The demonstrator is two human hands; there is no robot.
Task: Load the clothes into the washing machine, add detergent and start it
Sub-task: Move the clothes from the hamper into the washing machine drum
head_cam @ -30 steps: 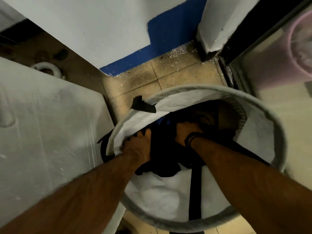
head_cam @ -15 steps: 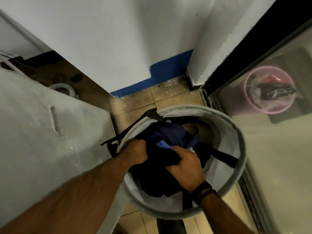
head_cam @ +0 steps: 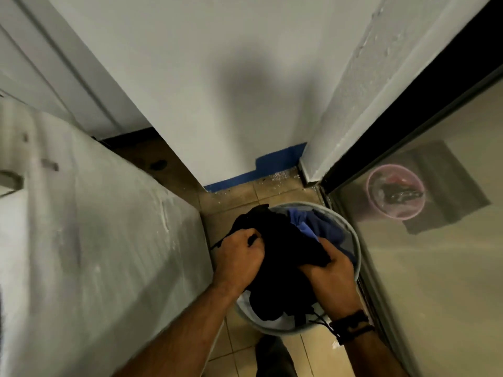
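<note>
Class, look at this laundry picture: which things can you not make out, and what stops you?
- Basket contents, head view: hidden under the dark clothes that the left hand and right hand grip.
- Pink tub contents: blurred behind glass.
- Grey top at left: cut off by the edge.

left hand (head_cam: 239, 258) + right hand (head_cam: 330, 270) | gripping dark clothes (head_cam: 283, 257) | above laundry basket (head_cam: 353, 240)

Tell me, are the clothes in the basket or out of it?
Partly out: both hands grip the dark clothes bunched above the basket rim; their lower end hangs inside.
</note>
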